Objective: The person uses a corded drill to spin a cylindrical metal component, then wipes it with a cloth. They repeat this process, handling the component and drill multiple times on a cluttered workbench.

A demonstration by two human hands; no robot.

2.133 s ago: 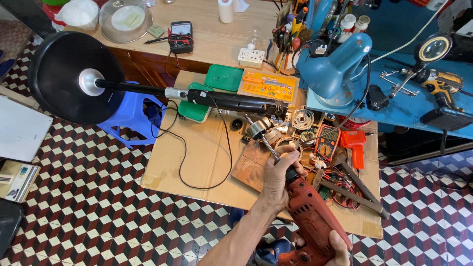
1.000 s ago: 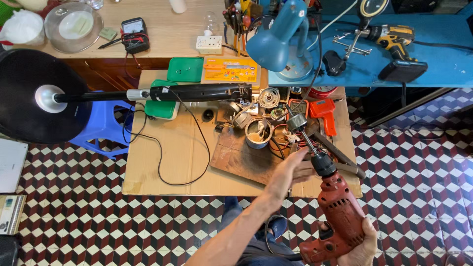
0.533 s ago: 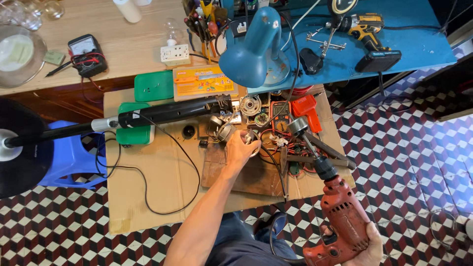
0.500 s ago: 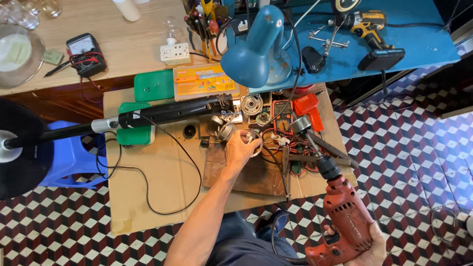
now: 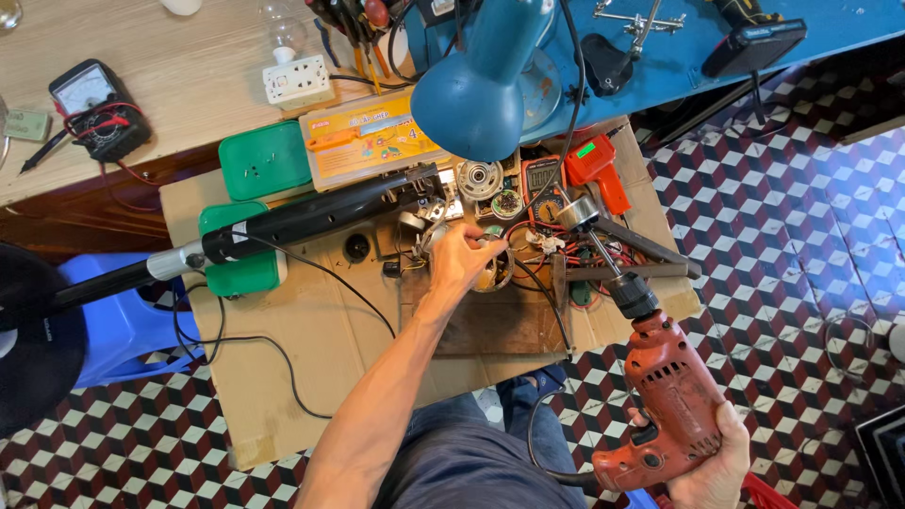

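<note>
Left hand (image 5: 460,261): reaches over the bench, fingers curled around a round metal ring part (image 5: 492,273) lying among loose pieces; it holds it.
Right hand (image 5: 709,467): closed around the grip of a red electric drill (image 5: 667,401), low at the right, off the bench edge.
Drill bit end: a long shaft with a grey disc-shaped attachment (image 5: 577,212) points up-left over the cluttered parts, just right of the left hand.
Bench (image 5: 273,386): low, covered in brown cardboard, with a dark wooden board (image 5: 490,325) under the ring part.
Nearby: black tube-shaped fan column (image 5: 316,215) lying across the cardboard, 2 green plastic box lids (image 5: 264,158), blue desk lamp shade (image 5: 471,90), orange multimeter (image 5: 596,165).
Floor (image 5: 782,245): red, white and black chequered tiles.
</note>
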